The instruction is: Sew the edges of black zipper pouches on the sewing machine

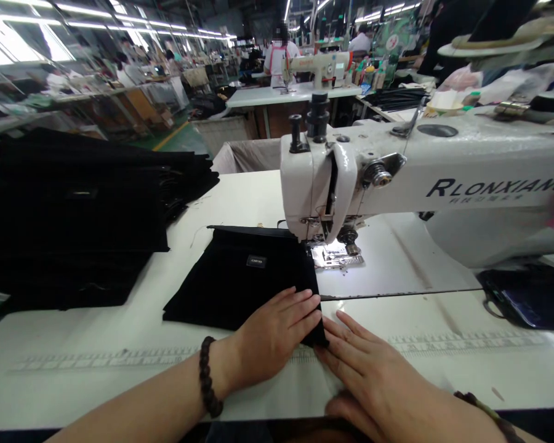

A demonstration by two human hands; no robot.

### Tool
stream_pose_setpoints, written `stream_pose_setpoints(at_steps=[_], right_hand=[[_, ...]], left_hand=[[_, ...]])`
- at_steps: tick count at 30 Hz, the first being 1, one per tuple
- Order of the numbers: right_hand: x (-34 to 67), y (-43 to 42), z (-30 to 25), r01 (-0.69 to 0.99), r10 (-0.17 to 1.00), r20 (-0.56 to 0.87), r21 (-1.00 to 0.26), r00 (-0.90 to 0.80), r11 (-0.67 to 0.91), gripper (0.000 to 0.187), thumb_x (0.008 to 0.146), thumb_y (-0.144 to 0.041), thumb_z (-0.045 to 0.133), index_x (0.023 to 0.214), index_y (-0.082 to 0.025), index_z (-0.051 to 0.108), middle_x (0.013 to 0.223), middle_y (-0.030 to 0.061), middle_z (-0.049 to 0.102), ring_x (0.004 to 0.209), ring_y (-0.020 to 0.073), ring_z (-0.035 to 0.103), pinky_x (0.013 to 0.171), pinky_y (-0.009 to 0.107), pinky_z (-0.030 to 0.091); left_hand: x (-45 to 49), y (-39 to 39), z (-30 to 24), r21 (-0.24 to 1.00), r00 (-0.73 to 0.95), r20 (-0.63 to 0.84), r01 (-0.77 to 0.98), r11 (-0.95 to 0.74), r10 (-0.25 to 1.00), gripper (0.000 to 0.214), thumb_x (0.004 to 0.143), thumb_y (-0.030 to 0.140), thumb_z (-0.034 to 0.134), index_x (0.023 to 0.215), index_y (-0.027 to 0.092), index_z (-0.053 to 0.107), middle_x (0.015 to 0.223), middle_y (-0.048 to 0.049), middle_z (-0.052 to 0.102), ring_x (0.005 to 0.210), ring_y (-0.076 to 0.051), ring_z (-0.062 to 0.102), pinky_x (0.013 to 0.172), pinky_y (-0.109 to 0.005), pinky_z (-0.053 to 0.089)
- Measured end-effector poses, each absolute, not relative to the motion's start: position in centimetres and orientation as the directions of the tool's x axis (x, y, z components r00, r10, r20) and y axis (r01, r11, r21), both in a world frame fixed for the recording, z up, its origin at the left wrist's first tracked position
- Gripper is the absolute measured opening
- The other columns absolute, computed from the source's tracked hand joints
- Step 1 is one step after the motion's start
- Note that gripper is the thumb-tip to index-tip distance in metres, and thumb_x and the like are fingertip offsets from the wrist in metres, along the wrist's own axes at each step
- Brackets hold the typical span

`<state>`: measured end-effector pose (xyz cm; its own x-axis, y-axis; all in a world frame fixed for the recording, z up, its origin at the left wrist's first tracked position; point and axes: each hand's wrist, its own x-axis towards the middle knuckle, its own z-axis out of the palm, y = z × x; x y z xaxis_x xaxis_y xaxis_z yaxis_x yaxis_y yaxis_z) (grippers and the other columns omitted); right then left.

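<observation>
A black fabric panel [231,283] with a small label [256,261] lies flat on the white table, its far right corner under the needle area of a white sewing machine [318,184]. My left hand [277,332] rests on the panel's near right part, fingers stretched out and lying flat. At the panel's near right corner, my right hand [364,363] touches the edge with its fingers extended; its thumb is partly hidden below the palm. Light from the machine falls on the metal presser foot and plate [337,255] beside the panel's right edge.
Stacked black fabric pieces [74,215] cover the table's left side. A printed ruler strip [120,358] runs along the near tabletop [143,394]. A dark shiny object, perhaps a phone [530,298], lies at right. Another sewing machine [321,66] and people stand farther back.
</observation>
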<state>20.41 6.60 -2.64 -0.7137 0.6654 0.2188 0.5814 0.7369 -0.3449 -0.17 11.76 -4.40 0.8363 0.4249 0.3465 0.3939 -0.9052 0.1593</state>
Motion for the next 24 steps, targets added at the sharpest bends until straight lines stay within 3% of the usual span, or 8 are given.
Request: stream_pose_setpoints(at_steps=[3, 9, 20, 24], right_hand=[[20.4, 6.8, -2.6, 0.602, 0.674, 0.240, -0.313, -0.698, 0.735, 0.041, 0.081, -0.042, 0.057, 0.108, -0.012, 0.062, 0.112, 0.0119, 0.062, 0.114, 0.0227, 0.049, 0.108, 0.036, 0.024], [20.7, 7.5, -2.2, 0.567, 0.609, 0.102, -0.272, -0.787, 0.778, 0.045, 0.084, -0.042, 0.052, 0.117, -0.012, 0.056, 0.115, 0.0109, 0.060, 0.115, 0.0263, 0.048, 0.105, 0.045, 0.028], [20.4, 9.1, -3.3, 0.642, 0.706, 0.228, -0.298, -0.670, 0.706, 0.047, 0.083, -0.045, 0.052, 0.117, -0.012, 0.054, 0.107, 0.0085, 0.063, 0.105, 0.0252, 0.051, 0.104, 0.047, 0.017], [20.6, 8.7, -3.2, 0.596, 0.684, 0.316, -0.338, -0.658, 0.729, 0.032, 0.086, -0.035, 0.051, 0.109, -0.013, 0.057, 0.103, 0.0053, 0.064, 0.100, 0.0197, 0.052, 0.107, 0.042, 0.011]], left_hand=[[-0.4, 12.0, -4.3, 0.148, 0.842, 0.347, 0.386, -0.910, 0.414, 0.032, 0.088, 0.008, 0.029, 0.111, 0.008, 0.051, 0.122, -0.0109, 0.055, 0.116, -0.022, 0.047, 0.098, -0.039, 0.040], [-0.5, 12.7, -4.6, 0.124, 0.855, 0.325, 0.385, -0.915, 0.404, 0.032, 0.090, 0.010, 0.029, 0.113, 0.008, 0.051, 0.125, -0.0101, 0.053, 0.119, -0.021, 0.044, 0.101, -0.038, 0.037], [-0.2, 15.5, -5.1, 0.124, 0.846, 0.367, 0.368, -0.922, 0.387, 0.032, 0.086, 0.006, 0.030, 0.110, 0.005, 0.052, 0.121, -0.0148, 0.053, 0.118, -0.024, 0.044, 0.100, -0.042, 0.038], [-0.2, 15.4, -4.5, 0.168, 0.821, 0.432, 0.334, -0.928, 0.374, 0.024, 0.089, 0.011, 0.038, 0.106, 0.006, 0.053, 0.110, -0.0136, 0.059, 0.108, -0.022, 0.052, 0.099, -0.044, 0.039]])
